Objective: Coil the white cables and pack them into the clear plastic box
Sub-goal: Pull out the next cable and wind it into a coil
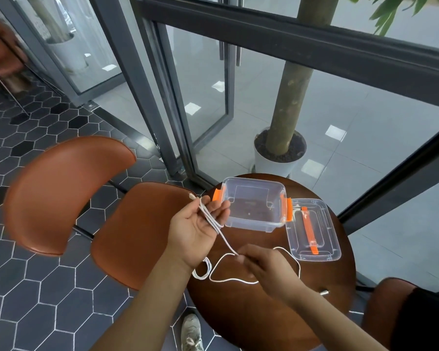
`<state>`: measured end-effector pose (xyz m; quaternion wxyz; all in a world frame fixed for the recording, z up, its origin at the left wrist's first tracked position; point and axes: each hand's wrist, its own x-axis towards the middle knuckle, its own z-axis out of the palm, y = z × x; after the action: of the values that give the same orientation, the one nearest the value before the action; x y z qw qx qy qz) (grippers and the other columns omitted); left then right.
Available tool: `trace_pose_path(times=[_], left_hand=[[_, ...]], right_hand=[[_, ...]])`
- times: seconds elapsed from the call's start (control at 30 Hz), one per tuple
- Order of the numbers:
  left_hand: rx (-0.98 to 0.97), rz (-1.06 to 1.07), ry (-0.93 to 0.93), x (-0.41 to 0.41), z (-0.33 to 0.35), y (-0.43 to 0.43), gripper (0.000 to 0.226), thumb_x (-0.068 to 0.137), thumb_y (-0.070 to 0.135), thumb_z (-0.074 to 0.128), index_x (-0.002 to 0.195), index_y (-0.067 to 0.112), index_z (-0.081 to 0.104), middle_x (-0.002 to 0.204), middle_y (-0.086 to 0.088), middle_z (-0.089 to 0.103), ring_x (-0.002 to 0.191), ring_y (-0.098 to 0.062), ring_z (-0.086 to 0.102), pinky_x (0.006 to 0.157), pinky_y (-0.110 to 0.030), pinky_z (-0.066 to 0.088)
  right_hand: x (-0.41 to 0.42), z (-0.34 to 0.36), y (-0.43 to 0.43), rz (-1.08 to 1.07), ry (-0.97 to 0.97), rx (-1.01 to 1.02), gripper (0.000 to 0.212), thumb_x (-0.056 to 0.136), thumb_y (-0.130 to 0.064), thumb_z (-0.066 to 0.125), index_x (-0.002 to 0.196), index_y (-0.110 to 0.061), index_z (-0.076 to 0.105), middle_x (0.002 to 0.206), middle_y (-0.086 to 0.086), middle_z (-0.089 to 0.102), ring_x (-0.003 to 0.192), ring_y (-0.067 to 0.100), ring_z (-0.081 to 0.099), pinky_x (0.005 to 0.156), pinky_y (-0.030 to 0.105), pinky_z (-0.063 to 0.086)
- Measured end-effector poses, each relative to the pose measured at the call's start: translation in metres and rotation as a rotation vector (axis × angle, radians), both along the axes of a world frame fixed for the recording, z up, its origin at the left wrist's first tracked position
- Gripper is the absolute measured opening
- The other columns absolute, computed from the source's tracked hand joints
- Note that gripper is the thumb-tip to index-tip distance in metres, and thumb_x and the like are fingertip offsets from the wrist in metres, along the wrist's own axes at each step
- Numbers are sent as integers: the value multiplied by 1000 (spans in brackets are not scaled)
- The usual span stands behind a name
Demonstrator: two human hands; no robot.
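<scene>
My left hand (199,224) is raised palm up over the table's left edge, with a few turns of a white cable (209,217) wound across its fingers; the plug end sticks out past the fingertips. The same cable runs down to my right hand (262,264), which pinches it between thumb and fingers just above the table. The slack loops on the round brown table (251,312), beside a small coiled white cable (200,271). The clear plastic box (254,205) with orange clips stands open and empty at the table's far side.
The box's clear lid (312,230) with an orange handle lies right of the box. Two brown chairs (69,193) stand left of the table, another at the lower right. A potted tree (280,150) stands behind glass beyond the table. My shoe (192,333) is on the tiled floor.
</scene>
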<state>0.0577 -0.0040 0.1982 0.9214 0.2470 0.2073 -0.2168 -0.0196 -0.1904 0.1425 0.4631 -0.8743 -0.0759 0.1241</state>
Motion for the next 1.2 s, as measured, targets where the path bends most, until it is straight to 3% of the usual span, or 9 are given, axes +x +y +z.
trace_pose_path(times=[0.13, 0.23, 0.4, 0.5, 0.63, 0.77, 0.87, 1.07, 1.2], left_hand=[[65, -235, -65, -7, 4, -2, 29, 91, 25, 51, 79, 7, 70, 70, -10, 67, 74, -28, 73, 65, -35, 61], [92, -426, -116, -11, 2, -4, 32, 94, 27, 47, 80, 10, 71, 71, -8, 66, 67, -23, 69, 59, -30, 55], [240, -729, -258, -12, 1, 4, 29, 98, 25, 49, 90, 7, 70, 84, -18, 74, 68, -26, 74, 58, -27, 58], [389, -915, -289, -14, -3, 5, 29, 102, 26, 49, 92, 7, 69, 92, -27, 74, 71, -30, 75, 59, -29, 59], [590, -1089, -359, -17, -9, 0, 27, 105, 26, 47, 97, 8, 65, 97, -23, 76, 72, -29, 75, 56, -26, 55], [769, -976, -402, -16, -12, -3, 25, 107, 22, 46, 107, 1, 60, 99, -18, 78, 78, -28, 75, 55, -26, 53], [770, -804, -354, -16, -14, -4, 28, 107, 24, 46, 106, 2, 64, 102, -17, 78, 89, -31, 76, 64, -30, 57], [372, -577, -156, -15, -20, -5, 36, 98, 34, 53, 103, 3, 70, 89, -12, 70, 82, -25, 70, 74, -37, 58], [385, -373, -94, -16, -27, -21, 36, 92, 35, 61, 102, 0, 66, 87, -14, 74, 79, -23, 73, 71, -34, 59]], right_hand=[[23, -10, -12, 15, 176, -18, 19, 96, -43, 61, 77, -42, 65, 67, -12, 64, 63, 0, 58, 63, 21, 45], [45, -4, -22, 132, 192, -185, 24, 94, -50, 60, 96, -29, 72, 92, -9, 72, 81, 7, 64, 72, 23, 50], [80, 14, -38, 263, 128, -448, 23, 104, -27, 51, 103, -15, 70, 85, -9, 59, 75, 13, 58, 60, 14, 36], [95, 33, -33, 147, 138, -361, 17, 100, -18, 57, 100, -12, 73, 78, -8, 63, 57, 4, 58, 55, 11, 40], [97, 66, -18, 9, 177, -130, 16, 95, -21, 65, 82, -14, 71, 61, -3, 65, 49, 12, 63, 49, 18, 51], [80, 85, -1, -5, -25, -305, 16, 96, -25, 61, 82, -20, 66, 73, -9, 63, 59, 4, 57, 54, 15, 38], [56, 86, 9, -52, -118, -323, 16, 96, -27, 59, 96, -18, 72, 87, -3, 72, 71, 10, 63, 62, 23, 48], [20, 64, 21, -227, -69, -250, 16, 94, -33, 66, 96, -19, 73, 87, -4, 75, 81, 16, 69, 72, 37, 58], [7, 50, 28, -317, -200, -319, 12, 90, -30, 69, 95, -23, 77, 89, -3, 69, 86, 17, 62, 66, 33, 53]])
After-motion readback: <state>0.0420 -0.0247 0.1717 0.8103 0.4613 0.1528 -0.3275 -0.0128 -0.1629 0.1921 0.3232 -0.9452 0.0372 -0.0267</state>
